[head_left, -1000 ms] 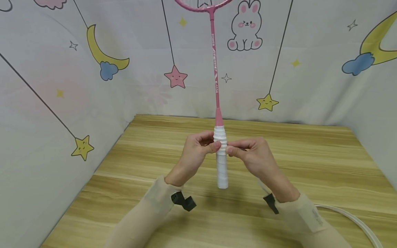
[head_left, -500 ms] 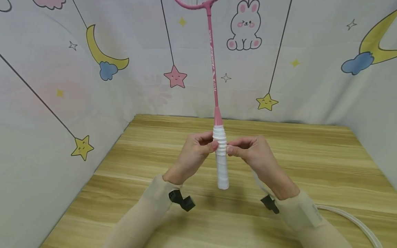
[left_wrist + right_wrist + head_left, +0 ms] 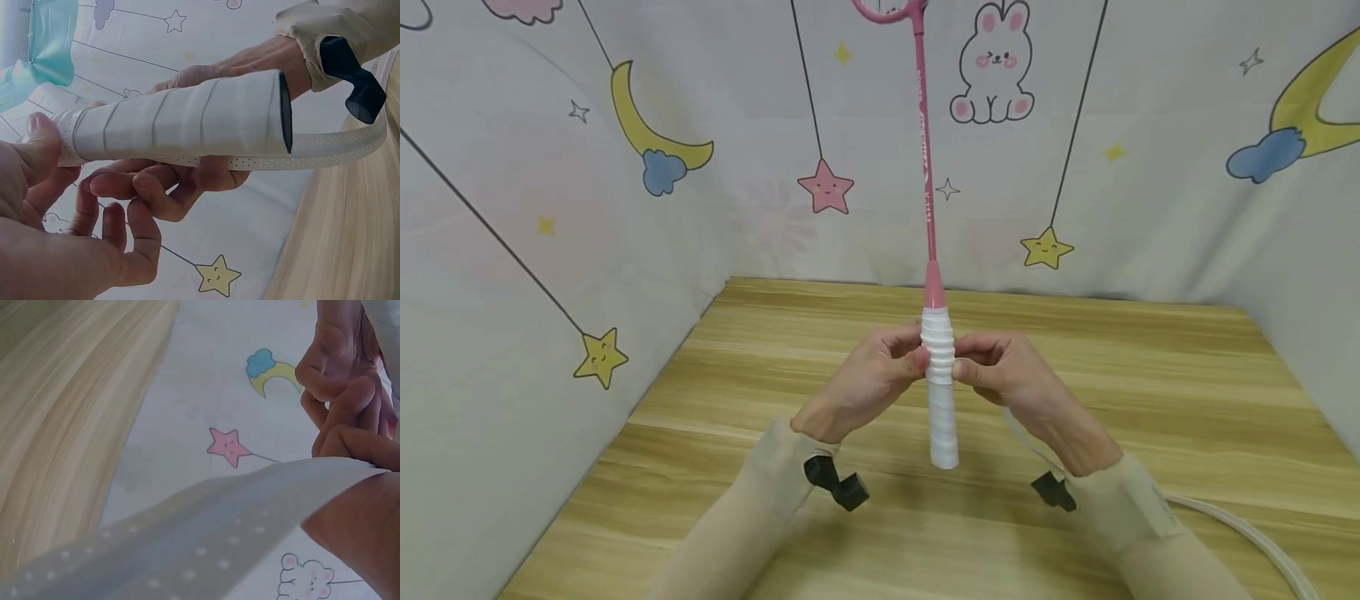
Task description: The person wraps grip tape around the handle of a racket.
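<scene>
A pink badminton racket (image 3: 927, 158) stands nearly upright above the table, its head cut off by the top of the head view. Ridged wraps of white grip tape cover the upper part of its white handle (image 3: 943, 425); the lower part looks smoother. My left hand (image 3: 872, 375) grips the wrapped part from the left, thumb in front. On the right side, my right hand (image 3: 1022, 375) pinches the loose perforated grip tape (image 3: 337, 150) close to the handle. In the right wrist view the tape (image 3: 206, 531) runs taut from the fingers, and the handle is mostly hidden.
Below the hands lies a wood-grain table (image 3: 775, 517). The tape's loose length trails over its right side. A white cloth backdrop (image 3: 880, 233) with printed stars and a rabbit encloses the back and sides. Each wrist carries a small black camera (image 3: 837, 483).
The racket has turned about its long axis, so its head shows more edge-on. Its handle has shifted slightly right and down, both hands staying on it and the tape.
</scene>
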`<state>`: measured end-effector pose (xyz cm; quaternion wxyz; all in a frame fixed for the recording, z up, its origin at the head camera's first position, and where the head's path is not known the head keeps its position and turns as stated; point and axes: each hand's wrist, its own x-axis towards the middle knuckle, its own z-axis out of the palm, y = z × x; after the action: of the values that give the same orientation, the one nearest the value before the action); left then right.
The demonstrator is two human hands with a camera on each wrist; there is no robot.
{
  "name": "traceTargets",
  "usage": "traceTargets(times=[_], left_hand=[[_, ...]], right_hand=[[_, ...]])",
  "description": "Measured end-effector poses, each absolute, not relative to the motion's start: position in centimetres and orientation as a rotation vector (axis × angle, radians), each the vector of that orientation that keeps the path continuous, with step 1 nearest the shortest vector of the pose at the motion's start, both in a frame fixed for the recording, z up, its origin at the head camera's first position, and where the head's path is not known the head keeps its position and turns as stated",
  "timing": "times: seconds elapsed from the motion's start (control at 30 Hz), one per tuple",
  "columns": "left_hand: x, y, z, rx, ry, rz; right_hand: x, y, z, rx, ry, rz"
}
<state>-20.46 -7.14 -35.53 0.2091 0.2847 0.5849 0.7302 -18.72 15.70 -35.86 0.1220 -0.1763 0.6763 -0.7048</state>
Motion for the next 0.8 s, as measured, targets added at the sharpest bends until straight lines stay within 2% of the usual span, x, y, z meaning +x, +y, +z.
traceTargets(times=[0.37, 0.57, 0.8], left_hand=[[-20.6, -7.1, -35.7, 0.845, 1.782, 1.956], [-20.6, -7.3, -35.7, 0.860, 1.904, 1.953], [-20.1, -7.2, -35.7, 0.748, 1.972, 2.131]], right_hand=[[-18.4, 15.8, -36.1, -0.857, 1.997, -1.999], [-18.0, 15.3, -36.0, -0.817, 2.112, -2.041], [-17.6, 14.8, -35.9, -0.705, 2.234, -2.073]])
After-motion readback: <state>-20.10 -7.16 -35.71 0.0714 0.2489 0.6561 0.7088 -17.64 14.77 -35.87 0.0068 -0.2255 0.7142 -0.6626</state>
